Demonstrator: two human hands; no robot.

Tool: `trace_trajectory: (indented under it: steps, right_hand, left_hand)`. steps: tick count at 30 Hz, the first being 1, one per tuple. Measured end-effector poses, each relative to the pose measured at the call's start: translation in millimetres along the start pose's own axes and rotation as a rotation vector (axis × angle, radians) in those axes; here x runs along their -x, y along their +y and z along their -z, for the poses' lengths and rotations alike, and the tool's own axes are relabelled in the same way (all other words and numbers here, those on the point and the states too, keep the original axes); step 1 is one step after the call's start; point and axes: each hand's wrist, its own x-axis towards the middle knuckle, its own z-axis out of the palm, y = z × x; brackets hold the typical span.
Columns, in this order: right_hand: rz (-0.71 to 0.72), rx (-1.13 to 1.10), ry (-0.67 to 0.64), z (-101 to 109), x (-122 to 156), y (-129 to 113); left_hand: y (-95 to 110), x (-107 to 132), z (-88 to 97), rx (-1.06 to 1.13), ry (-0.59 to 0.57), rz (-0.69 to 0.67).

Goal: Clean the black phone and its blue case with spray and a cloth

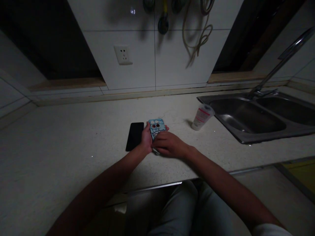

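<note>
My left hand (147, 139) is closed round a blue patterned phone case (157, 124), its back with the camera area facing up. Whether a phone sits inside cannot be told. My right hand (169, 144) lies over the case's lower part, its fingers bent together. A small pale piece (156, 151) shows below those fingers, too dim to name. Close to the left hand, a black smartphone (135, 136) lies flat on the counter with its dark face up.
A clear plastic cup (202, 117) with red print stands on the counter (73, 131) to the right. Beyond it is a steel double sink (242, 139) with a tall faucet (275, 65). A wall socket (123, 55) and a hanging cord (197, 46) are on the tiled wall.
</note>
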Motion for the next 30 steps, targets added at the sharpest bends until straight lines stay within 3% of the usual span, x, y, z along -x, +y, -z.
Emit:
trace_trajectory:
  steps: [8,14,20,25,30]
  right_hand:
    - [-0.101,0.176,0.308,-7.1,1.0,12.2]
    - [-0.317,0.248,0.482,-1.9,-2.7,14.5]
    - [-0.466,0.276,0.516,-0.4,-5.7,19.7]
    - [-0.594,0.301,0.496,8.6,2.2,26.8]
    - [-0.614,0.320,0.471,19.2,11.7,29.8]
  left_hand:
    - [-10.0,3.8,-0.9,-0.042,0.020,0.008]
    - [-21.9,6.9,-1.5,-0.117,-0.027,-0.031]
    - [-24.7,7.2,-2.1,-0.162,-0.111,-0.057]
    - [-20.4,10.2,-4.0,-0.180,-0.144,0.024]
    - [-14.1,11.4,-1.6,-0.182,-0.146,0.085]
